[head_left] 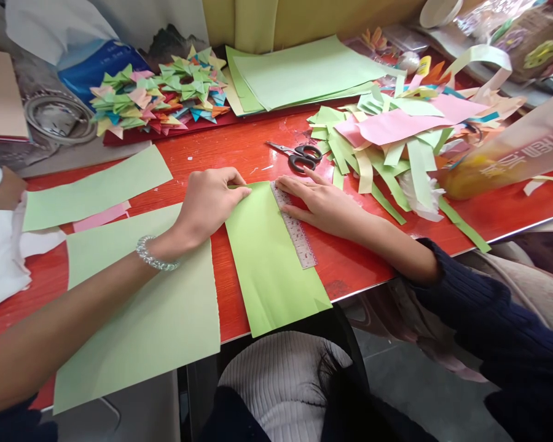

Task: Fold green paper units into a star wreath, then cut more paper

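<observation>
A bright green paper strip [271, 264] lies lengthwise before me, its near end reaching past the table's front edge. My left hand [212, 199] is closed at the strip's far left corner, thumb and fingers pinching the paper there. Along the strip's right edge lies a short clear ruler [299, 236] with purplish marks. My right hand [320, 202] holds the ruler down near its far end, fingertips and thumb pressed onto it. Under my left forearm is a larger pale green sheet [166, 319] with a rough right edge.
Black-handled scissors [304, 158] lie beyond my right hand. Paper scraps [396, 138] are heaped at right beside a plastic bottle [511, 147]. Green sheets [304, 70] and folded paper rings [184, 86] sit at the back. Another green strip [101, 184] is at left on the red table [203, 147].
</observation>
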The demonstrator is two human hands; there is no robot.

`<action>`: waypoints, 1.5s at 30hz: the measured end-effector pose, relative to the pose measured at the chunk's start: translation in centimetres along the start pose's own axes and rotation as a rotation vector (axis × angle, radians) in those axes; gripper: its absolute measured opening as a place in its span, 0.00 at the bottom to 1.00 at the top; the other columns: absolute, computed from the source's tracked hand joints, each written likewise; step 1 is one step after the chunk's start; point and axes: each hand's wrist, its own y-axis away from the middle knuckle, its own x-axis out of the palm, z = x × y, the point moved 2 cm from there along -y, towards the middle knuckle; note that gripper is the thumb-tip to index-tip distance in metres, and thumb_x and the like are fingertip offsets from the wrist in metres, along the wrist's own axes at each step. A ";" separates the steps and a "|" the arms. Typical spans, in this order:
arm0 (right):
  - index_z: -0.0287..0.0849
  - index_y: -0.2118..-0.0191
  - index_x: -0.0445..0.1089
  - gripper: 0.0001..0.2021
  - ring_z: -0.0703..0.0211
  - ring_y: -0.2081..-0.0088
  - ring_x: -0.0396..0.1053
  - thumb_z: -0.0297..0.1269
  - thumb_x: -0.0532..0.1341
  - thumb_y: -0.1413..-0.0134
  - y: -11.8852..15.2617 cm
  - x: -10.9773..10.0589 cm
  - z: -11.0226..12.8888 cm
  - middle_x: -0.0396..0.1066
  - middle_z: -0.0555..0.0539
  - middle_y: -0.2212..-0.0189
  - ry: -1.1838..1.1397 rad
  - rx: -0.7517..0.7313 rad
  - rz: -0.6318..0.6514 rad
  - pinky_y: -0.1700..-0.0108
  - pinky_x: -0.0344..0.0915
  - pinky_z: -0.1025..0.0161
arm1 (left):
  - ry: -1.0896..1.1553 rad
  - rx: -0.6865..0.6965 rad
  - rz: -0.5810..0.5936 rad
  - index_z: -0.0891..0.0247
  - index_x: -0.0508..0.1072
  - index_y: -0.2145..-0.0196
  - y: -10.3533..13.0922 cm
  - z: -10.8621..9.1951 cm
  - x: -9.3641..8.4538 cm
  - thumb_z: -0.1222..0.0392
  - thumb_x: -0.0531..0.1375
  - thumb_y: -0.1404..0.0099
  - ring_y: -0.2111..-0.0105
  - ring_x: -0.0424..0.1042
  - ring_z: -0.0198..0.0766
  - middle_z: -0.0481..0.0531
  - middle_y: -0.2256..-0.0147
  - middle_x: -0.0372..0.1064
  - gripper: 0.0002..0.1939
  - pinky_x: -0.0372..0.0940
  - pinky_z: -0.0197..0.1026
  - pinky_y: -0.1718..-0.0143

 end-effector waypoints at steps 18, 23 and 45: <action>0.38 0.36 0.53 0.27 0.46 0.39 0.62 0.45 0.53 0.36 0.7 -0.2 0.5 0.66 0.45 0.41 -0.027 0.018 -0.020 0.36 0.57 0.42 | -0.021 -0.006 -0.004 0.58 0.75 0.70 0.2 0.0 0.2 0.55 0.57 0.40 0.72 0.68 0.38 0.48 0.69 0.75 0.08 0.58 0.42 0.68; 0.36 0.32 0.43 0.39 0.40 0.37 0.58 0.49 0.59 0.42 0.7 0.0 0.5 0.65 0.42 0.41 -0.041 0.029 -0.013 0.35 0.56 0.40 | -0.150 0.116 -0.029 0.56 0.75 0.67 0.9 -0.3 0.3 0.53 0.54 0.36 0.73 0.67 0.38 0.49 0.71 0.74 0.11 0.57 0.42 0.69; 0.37 0.31 0.43 0.40 0.42 0.35 0.54 0.51 0.59 0.41 0.5 -0.3 0.6 0.67 0.41 0.42 0.008 0.005 0.013 0.34 0.50 0.37 | -0.085 0.082 -0.055 0.58 0.76 0.66 0.7 -0.7 -0.4 0.52 0.57 0.37 0.71 0.69 0.39 0.48 0.68 0.76 0.10 0.59 0.42 0.67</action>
